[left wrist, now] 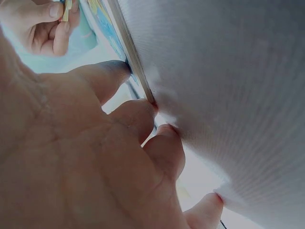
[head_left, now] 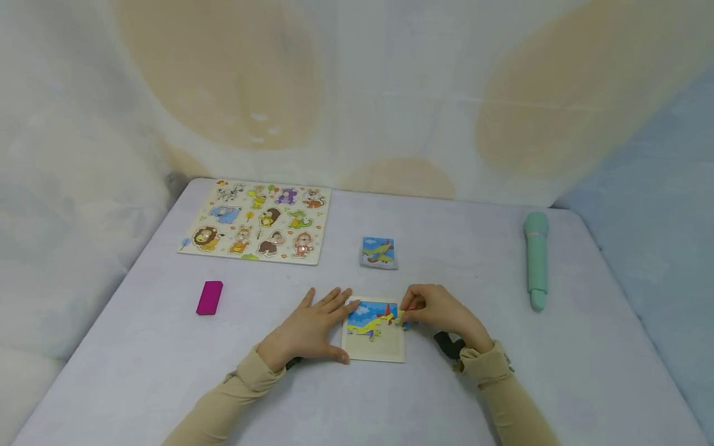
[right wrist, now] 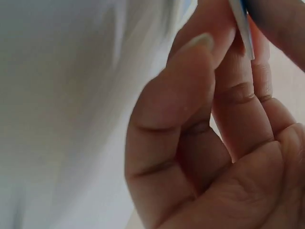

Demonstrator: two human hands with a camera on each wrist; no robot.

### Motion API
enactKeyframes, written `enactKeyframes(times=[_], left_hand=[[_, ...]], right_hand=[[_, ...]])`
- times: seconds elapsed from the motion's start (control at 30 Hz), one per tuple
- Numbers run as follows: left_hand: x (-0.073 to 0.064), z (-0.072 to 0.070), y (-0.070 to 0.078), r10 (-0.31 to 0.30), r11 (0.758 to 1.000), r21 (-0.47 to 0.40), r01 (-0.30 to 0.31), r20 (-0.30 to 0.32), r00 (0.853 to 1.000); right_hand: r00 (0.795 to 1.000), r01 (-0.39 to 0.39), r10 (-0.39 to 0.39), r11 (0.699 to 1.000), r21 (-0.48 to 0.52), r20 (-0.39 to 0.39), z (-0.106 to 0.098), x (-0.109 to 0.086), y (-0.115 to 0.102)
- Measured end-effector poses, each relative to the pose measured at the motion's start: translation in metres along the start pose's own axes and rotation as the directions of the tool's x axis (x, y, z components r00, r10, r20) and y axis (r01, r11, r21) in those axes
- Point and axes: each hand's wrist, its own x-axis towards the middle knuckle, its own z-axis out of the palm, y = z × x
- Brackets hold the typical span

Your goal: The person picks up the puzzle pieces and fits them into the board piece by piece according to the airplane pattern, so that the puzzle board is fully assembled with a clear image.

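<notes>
A small square jigsaw puzzle tray point(head_left: 376, 352) lies in front of me in the head view. Joined pieces with a yellow and red airplane on blue sky fill its upper part, and bare wood shows below. My left hand point(head_left: 312, 329) spreads its fingers over the tray's left side. In the left wrist view, its fingertips point(left wrist: 116, 71) touch the tray's edge and the tabletop. At the tray's right edge, my right hand point(head_left: 446, 313) pinches a jigsaw piece point(right wrist: 244, 33) between thumb and fingers. The piece's picture is mostly hidden by the fingers.
Behind the tray lies a small airplane picture packet point(head_left: 379, 253). An animal peg puzzle board point(head_left: 262, 221) is at the back left, with a magenta block point(head_left: 209, 298) in front of it. A mint-green microphone-shaped toy point(head_left: 537, 260) lies on the right.
</notes>
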Motion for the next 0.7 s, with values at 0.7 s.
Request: enactKeyframes(times=[0.7], left_hand=[[0.001,-0.001,0.0,-0.001,1.0,0.011,0.0,0.002,1.0]], right_hand=[[0.982,-0.169,0.147,0.966,-0.196,-0.121,0.039,0.014,-0.024]])
